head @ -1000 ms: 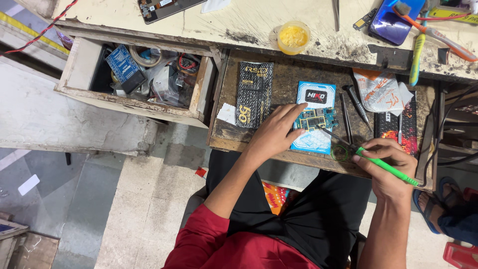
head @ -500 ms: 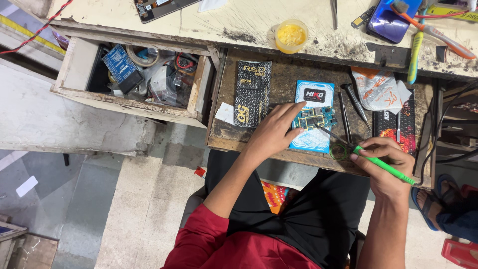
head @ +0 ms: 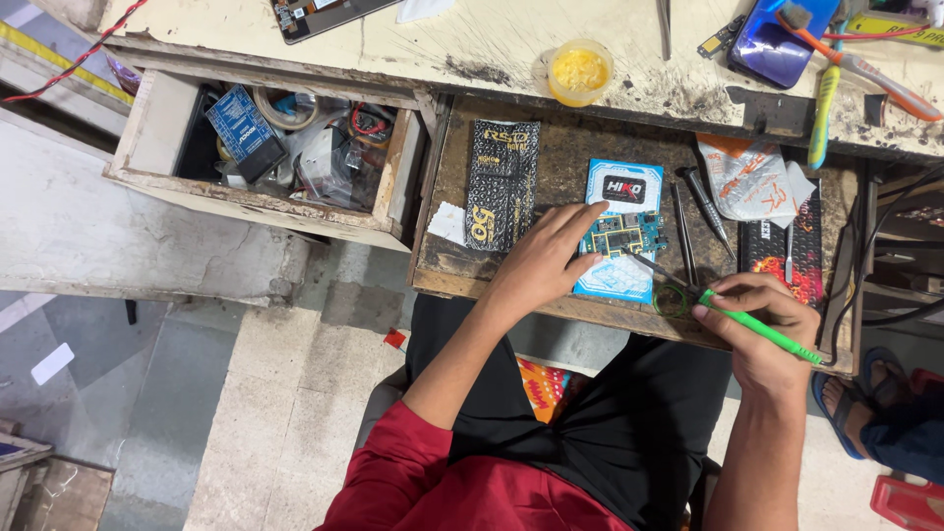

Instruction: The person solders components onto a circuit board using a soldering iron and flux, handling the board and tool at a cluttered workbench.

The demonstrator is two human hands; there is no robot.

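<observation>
Barely anything has shifted: left hand (head: pixel 539 267) still pins the small green circuit board (head: pixel 621 236) on its blue-white card, while right hand (head: pixel 762 329) stays clenched around the green-handled soldering iron (head: pixel 728 313), tip at the board.

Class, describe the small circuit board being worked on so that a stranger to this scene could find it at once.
Start at the open wooden drawer under the workbench edge, in front of the seated person. On it lies a white and blue card, and the circuit board rests on that, steadied by the left hand. It is the only green-blue board studded with tiny components; the right hand points a green-handled tool toward it.
</observation>
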